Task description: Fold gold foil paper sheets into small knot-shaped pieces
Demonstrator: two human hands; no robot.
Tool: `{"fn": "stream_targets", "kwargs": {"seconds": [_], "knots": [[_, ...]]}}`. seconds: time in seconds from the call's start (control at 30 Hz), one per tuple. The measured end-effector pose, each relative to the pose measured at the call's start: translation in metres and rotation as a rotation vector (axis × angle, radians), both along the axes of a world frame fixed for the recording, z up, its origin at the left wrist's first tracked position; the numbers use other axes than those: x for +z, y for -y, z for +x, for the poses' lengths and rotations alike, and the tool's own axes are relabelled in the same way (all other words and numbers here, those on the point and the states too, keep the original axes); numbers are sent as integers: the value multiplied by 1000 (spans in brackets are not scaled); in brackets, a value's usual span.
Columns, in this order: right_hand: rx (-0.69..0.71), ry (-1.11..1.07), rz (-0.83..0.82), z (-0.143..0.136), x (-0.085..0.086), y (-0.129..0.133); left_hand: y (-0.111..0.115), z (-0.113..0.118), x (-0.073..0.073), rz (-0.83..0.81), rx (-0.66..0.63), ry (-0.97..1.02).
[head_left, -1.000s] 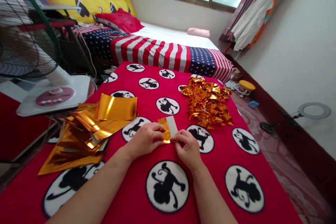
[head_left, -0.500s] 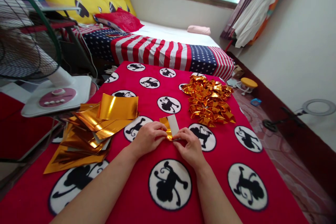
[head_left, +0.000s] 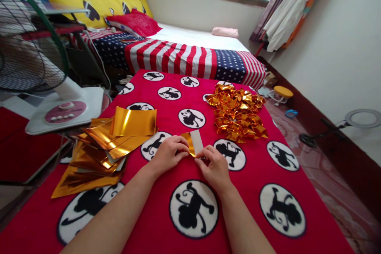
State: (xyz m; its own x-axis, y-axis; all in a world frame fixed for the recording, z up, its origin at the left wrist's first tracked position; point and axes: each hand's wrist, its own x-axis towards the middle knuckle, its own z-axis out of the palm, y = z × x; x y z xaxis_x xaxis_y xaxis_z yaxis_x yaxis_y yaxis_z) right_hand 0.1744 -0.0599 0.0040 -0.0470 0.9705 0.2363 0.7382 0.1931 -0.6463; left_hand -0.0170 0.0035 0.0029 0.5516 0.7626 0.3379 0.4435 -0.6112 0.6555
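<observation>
A partly folded sheet of gold foil paper (head_left: 197, 141) lies on the red cloth (head_left: 139, 214), with a pale strip of its backing showing on the right. My left hand (head_left: 169, 151) is closed at its left edge, thumb and fingers pinching the paper. My right hand (head_left: 214, 164) pinches the lower right corner. Left of my hands is a loose stack of flat gold foil sheets (head_left: 133, 122). Beyond my right hand sits a heap of folded gold foil pieces (head_left: 238, 113).
An electric fan (head_left: 68, 107) stands at the left edge of the table. Behind the table is a bed with a stars-and-stripes cover (head_left: 178, 59). On the floor at right are a yellow stool (head_left: 282, 92) and a ring light (head_left: 363, 118).
My right hand's fingertips have shifted slightly at the paper's lower corner. My left hand stays nearly in place. The view has tilted a little.
</observation>
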Motion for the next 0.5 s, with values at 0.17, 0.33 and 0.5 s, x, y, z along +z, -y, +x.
{"fn": "stream_targets", "kwargs": {"seconds": [0.17,0.33,0.5], "knots": [[-11,26,4,-2,1,1,-2,1,0,-33,-2,16],[-19,58,10,-5,0,1,-2,-1,1,-61,-15,29],[-63,88,10,-8,-2,2,-3,-2,1,-74,-36,26]]}}
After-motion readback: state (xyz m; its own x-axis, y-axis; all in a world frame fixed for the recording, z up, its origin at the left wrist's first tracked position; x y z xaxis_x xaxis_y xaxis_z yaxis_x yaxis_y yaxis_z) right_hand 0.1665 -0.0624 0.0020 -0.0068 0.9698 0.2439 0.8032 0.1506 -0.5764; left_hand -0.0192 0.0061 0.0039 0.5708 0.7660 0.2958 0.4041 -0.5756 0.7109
